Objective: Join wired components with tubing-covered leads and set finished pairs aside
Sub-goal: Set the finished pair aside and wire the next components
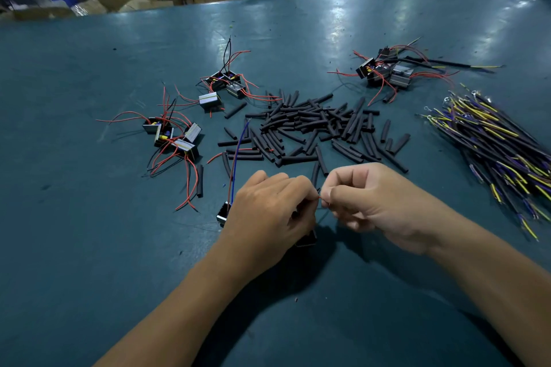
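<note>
Teal bench (89,247) nearest: left hand (268,211) and right hand (366,197) each pinch a red lead end (319,197), tips meeting between them. Beyond, black tubing pieces (313,128) lie straight ahead, slightly nearer the right hand.

No readable text, no labels, brands, numbers or signs could be made out anywhere in view

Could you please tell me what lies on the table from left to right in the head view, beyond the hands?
Near-left cluster of wired components → second cluster of wired components → heap of black tubing pieces → far-right cluster of wired components → bundle of yellow and purple leads.
</note>
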